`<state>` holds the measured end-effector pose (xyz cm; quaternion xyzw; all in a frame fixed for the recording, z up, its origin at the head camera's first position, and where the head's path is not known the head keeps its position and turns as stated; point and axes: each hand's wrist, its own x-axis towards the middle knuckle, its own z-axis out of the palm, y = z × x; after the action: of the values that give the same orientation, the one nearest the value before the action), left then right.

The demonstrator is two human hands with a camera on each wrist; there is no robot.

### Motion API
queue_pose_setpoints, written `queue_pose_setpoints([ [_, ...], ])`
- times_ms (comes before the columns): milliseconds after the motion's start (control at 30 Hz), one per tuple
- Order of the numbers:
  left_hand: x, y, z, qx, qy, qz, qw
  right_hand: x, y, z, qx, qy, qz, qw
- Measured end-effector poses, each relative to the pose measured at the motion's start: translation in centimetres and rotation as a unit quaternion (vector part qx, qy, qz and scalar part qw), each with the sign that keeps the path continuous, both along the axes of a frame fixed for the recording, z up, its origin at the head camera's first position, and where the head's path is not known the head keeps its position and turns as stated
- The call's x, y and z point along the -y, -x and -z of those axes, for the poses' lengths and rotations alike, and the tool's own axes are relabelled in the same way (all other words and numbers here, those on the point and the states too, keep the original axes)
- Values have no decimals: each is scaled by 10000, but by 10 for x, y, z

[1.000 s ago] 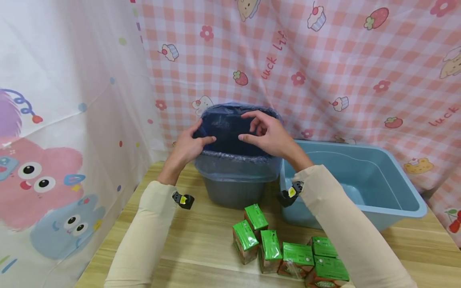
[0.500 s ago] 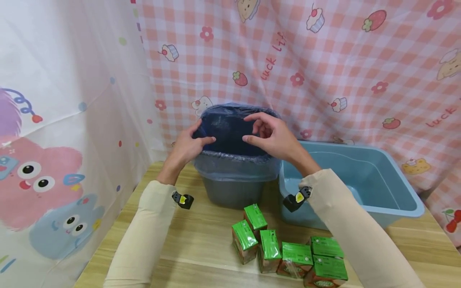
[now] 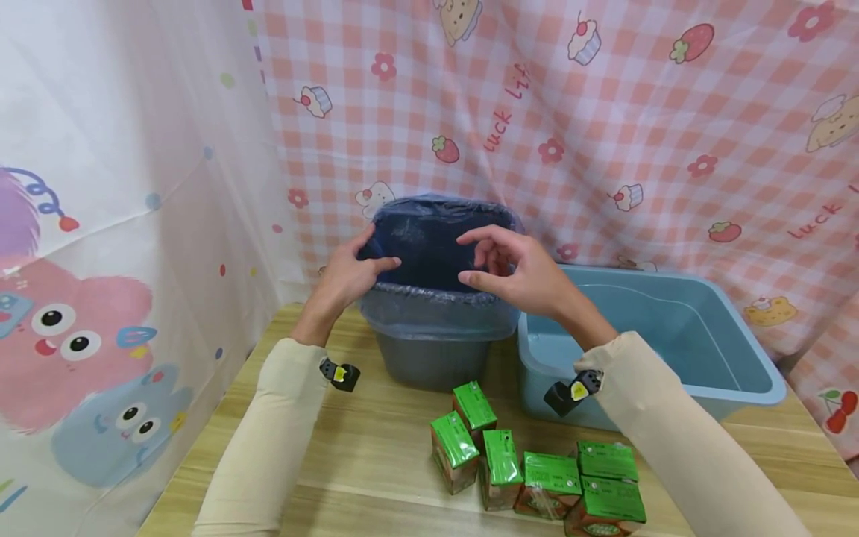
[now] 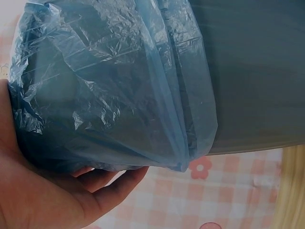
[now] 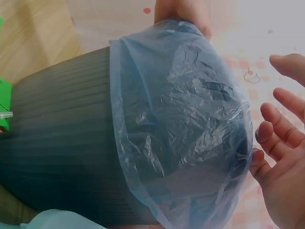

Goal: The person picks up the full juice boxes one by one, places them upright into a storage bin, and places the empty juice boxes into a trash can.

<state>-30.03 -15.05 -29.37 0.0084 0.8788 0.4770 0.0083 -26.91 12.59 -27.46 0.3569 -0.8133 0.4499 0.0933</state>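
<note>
A grey trash bin (image 3: 436,365) stands on the table, with a blue plastic liner bag (image 3: 436,313) folded down over its rim. My left hand (image 3: 349,272) grips the bin's left rim through the liner, thumb over the inside and fingers outside, as the left wrist view also shows. At the right side of the opening, my right hand (image 3: 523,272) hovers with loosely bent fingers and holds nothing. In the right wrist view, that hand's fingertips (image 5: 259,155) lie close to the bag's edge; whether they touch it, I cannot tell.
A light blue plastic tub (image 3: 671,388) stands right of the bin, partly behind my right forearm. Several small green-topped boxes (image 3: 502,459) sit on the wooden table (image 3: 369,462) in front. Patterned cloth curtains (image 3: 416,97) hang behind and to the left.
My right hand has drawn back toward me and slightly right, its fingers still loosely bent. My left hand stays on the bin's rim. The view has shifted slightly.
</note>
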Motion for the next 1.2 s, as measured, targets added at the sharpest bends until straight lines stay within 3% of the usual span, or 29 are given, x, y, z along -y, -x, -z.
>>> queue_pose_setpoints([
  [267,-1,0,-1,-21,-5,2,10000,-9,-18,-1,-89,-2,-334,9994],
  [533,0,1,-2,-26,17,7,10000,-18,-39,4,-11,-343,-655,9973],
  [933,1,1,-1,0,-26,26,10000,-17,-65,34,-98,-708,-1605,9845],
  [1200,0,2,0,-54,20,68,10000,-29,-75,56,224,-973,-1505,9836],
])
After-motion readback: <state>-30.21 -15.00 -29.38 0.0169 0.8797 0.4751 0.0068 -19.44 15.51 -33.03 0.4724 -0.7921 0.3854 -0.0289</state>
